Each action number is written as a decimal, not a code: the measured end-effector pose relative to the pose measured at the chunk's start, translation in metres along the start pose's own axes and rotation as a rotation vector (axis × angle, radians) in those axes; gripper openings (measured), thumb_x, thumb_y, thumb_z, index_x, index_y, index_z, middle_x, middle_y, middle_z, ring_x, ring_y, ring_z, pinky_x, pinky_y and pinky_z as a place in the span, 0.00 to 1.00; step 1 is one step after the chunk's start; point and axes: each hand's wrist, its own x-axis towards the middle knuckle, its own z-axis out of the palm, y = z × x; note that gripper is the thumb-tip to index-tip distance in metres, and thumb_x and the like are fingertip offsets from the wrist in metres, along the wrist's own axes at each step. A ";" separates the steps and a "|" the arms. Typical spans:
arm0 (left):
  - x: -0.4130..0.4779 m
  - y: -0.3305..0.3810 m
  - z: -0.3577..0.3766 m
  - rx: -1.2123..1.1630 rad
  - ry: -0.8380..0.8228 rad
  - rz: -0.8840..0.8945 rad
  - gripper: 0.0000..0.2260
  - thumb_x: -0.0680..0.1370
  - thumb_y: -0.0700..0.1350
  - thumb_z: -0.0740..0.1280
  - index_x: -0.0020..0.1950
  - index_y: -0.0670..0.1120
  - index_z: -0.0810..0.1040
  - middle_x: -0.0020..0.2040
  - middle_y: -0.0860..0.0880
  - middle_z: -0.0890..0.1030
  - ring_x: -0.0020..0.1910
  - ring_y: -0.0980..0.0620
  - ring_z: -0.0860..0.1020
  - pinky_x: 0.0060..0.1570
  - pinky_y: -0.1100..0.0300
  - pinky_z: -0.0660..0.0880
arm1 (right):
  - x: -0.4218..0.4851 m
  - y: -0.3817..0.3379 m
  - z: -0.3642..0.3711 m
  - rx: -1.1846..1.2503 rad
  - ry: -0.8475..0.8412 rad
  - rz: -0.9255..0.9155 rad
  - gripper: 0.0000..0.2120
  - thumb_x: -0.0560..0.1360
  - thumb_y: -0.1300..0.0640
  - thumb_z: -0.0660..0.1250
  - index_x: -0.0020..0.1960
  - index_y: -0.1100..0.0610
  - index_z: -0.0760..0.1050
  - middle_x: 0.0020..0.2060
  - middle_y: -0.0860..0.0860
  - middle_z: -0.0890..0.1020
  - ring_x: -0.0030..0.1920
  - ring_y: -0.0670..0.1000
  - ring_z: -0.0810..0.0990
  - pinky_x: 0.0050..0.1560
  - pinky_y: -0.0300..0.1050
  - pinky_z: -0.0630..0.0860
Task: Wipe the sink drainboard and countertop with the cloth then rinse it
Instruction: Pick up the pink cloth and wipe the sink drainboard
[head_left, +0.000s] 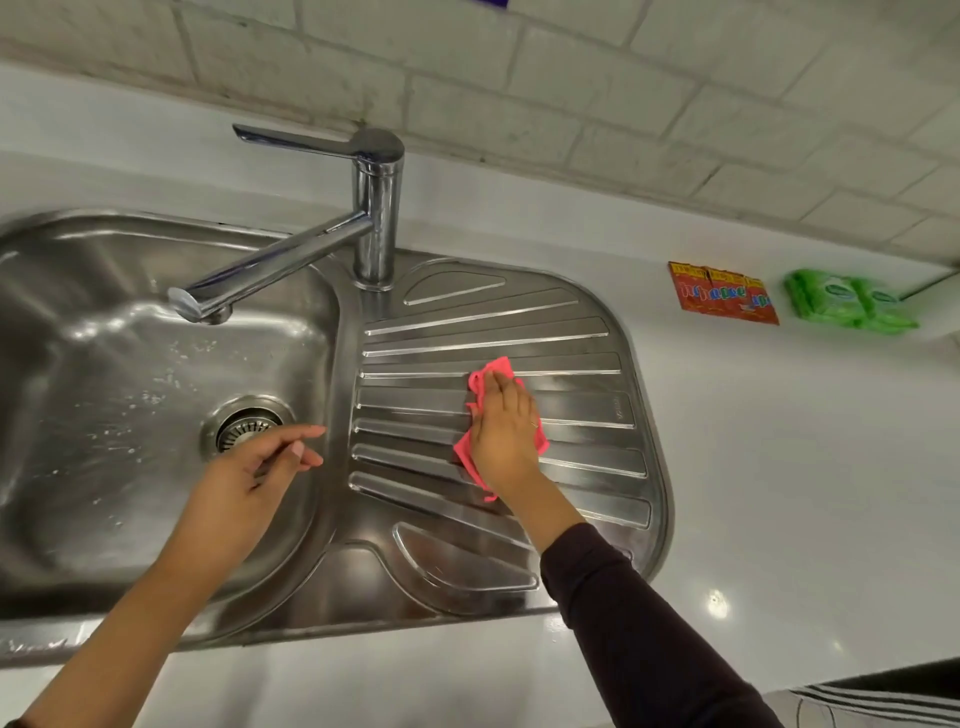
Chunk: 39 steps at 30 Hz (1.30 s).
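A pink cloth (491, 375) lies on the ribbed steel drainboard (582, 410), near its middle. My right hand (506, 434) presses flat on the cloth, fingers together and pointing away from me, covering most of it. My left hand (260, 467) hovers over the right side of the sink basin (104, 364), fingers loosely apart and holding nothing. The white countertop (779, 467) spreads to the right of the drainboard.
A chrome tap (374, 208) stands behind the sink with its spout swung left over the basin. The drain strainer (244, 426) sits by my left hand. Red packets (722, 293) and green packets (847, 304) lie on the counter at the back right, below the white brick wall.
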 end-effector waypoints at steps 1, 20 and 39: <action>0.000 -0.002 -0.003 -0.001 0.006 -0.005 0.23 0.79 0.39 0.62 0.47 0.72 0.77 0.43 0.62 0.83 0.42 0.68 0.81 0.44 0.80 0.70 | -0.001 -0.007 0.002 0.012 -0.008 -0.016 0.25 0.78 0.58 0.54 0.74 0.59 0.55 0.73 0.59 0.61 0.74 0.60 0.56 0.75 0.54 0.49; -0.021 -0.015 -0.045 0.035 0.176 -0.077 0.15 0.79 0.42 0.63 0.49 0.64 0.78 0.42 0.66 0.82 0.42 0.65 0.79 0.35 0.79 0.68 | -0.010 -0.127 0.045 0.189 -0.086 -0.339 0.28 0.68 0.63 0.62 0.69 0.58 0.66 0.67 0.56 0.69 0.70 0.58 0.61 0.73 0.53 0.51; 0.006 0.004 -0.026 0.066 0.143 -0.033 0.10 0.78 0.38 0.64 0.51 0.51 0.80 0.41 0.55 0.83 0.40 0.75 0.76 0.41 0.83 0.67 | 0.023 -0.021 -0.057 0.850 0.128 0.078 0.17 0.78 0.72 0.49 0.61 0.63 0.70 0.54 0.54 0.78 0.51 0.44 0.79 0.55 0.33 0.73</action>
